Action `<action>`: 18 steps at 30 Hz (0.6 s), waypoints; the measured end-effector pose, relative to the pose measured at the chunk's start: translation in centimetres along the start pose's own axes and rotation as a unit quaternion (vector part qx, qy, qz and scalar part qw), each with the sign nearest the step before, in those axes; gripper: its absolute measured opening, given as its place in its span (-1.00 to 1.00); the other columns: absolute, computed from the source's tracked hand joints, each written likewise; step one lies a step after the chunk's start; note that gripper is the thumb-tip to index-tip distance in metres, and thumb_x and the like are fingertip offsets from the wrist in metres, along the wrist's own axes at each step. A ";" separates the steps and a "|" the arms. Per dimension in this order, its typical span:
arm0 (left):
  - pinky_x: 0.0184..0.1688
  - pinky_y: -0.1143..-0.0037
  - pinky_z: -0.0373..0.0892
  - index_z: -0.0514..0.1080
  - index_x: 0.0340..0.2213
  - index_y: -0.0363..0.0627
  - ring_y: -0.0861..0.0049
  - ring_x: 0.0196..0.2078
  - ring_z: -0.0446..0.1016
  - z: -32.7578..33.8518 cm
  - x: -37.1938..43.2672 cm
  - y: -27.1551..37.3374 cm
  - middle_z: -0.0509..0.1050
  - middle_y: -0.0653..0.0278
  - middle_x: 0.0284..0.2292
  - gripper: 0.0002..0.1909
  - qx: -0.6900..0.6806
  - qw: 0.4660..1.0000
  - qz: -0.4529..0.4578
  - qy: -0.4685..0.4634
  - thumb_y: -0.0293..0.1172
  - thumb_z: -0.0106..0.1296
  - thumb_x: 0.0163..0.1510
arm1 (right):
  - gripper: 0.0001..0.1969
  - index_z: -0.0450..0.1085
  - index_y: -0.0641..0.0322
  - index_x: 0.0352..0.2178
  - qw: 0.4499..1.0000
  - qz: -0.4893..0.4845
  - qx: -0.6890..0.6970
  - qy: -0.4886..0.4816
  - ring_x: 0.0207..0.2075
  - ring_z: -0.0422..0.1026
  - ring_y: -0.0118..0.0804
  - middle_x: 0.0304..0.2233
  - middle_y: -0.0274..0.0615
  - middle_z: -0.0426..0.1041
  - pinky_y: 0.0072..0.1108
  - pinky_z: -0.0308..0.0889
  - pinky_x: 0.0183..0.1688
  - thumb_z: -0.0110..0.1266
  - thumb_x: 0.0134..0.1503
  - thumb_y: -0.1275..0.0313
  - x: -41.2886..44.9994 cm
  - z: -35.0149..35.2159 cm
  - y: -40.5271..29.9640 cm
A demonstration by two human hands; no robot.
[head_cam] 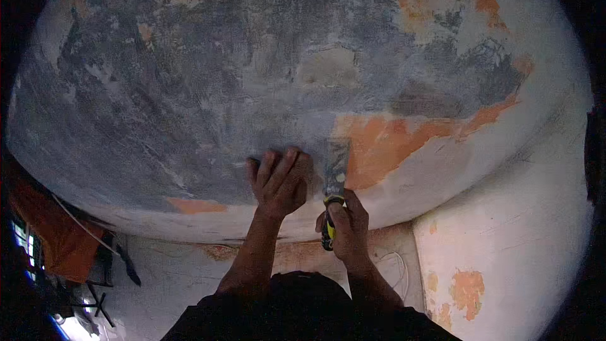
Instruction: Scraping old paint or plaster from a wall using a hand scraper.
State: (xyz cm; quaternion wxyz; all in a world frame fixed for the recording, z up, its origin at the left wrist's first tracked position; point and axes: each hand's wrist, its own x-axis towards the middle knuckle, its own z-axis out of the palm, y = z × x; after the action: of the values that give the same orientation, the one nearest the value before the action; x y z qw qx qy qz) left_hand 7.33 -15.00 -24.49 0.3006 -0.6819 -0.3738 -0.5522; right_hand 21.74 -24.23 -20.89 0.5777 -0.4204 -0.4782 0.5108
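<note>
A putty knife (337,170) with a metal blade and a black and yellow handle is in my right hand (352,227). Its blade lies against a large, patchy painted surface (213,80), beside an exposed orange area (378,147). To the left of the blade, my left hand (279,182) rests on the grey part of that surface with its fingers bent. A dark edge shows by its fingertips; I cannot tell whether it is a held thing or shadow. Flaking edges and a paler patch (329,66) mark the surface farther up.
A pale wall (511,246) with orange bare spots (467,293) stands at the right. A loose white cable (402,265) hangs near my right forearm. At the lower left are an orange cloth-like sheet (71,251), a dark metal stand (98,304) and a bright window (23,244).
</note>
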 end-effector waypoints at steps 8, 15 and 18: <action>0.25 0.22 -0.23 0.47 -0.18 0.03 0.33 0.18 0.10 0.5 0.2 0.0 0.38 0.38 -0.04 -0.69 -0.006 1.000 -0.006 0.004 -0.29 -0.18 0.07 | -0.75 0.22 0.28 -0.24 0.998 0.052 -0.027 0.010 -0.71 0.27 -0.53 -0.67 -0.29 0.29 -0.63 0.19 -0.67 -0.15 0.17 0.29 -1.3 -0.8 1.5; 0.23 0.12 -0.24 0.46 -0.21 -0.01 0.21 0.19 0.08 0.8 0.7 -0.1 0.36 0.25 -0.02 -0.68 0.018 1.000 0.015 -0.001 -0.21 -0.21 0.12 | -0.73 0.24 0.33 -0.27 0.998 0.013 -0.061 0.021 -0.65 0.33 -0.52 -0.63 -0.31 0.28 -0.65 0.24 -0.60 -0.12 0.15 0.28 -1.0 -1.3 2.7; 0.23 0.12 -0.25 0.46 -0.22 -0.02 0.21 0.19 0.08 1.8 1.2 -0.1 0.36 0.25 -0.03 -0.70 -0.002 1.000 0.014 0.014 -0.24 -0.19 0.10 | -0.71 0.23 0.29 -0.18 0.997 0.039 -0.060 -0.002 -0.63 0.33 -0.49 -0.62 -0.21 0.37 -0.63 0.22 -0.59 -0.11 0.16 0.29 -0.2 -2.0 2.3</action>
State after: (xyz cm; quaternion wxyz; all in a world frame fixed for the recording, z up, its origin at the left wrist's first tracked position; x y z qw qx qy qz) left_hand 8.34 -13.24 -23.66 0.3121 -0.6797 -0.3593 -0.5581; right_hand 23.32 -24.12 -23.53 0.5304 -0.4713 -0.4923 0.5041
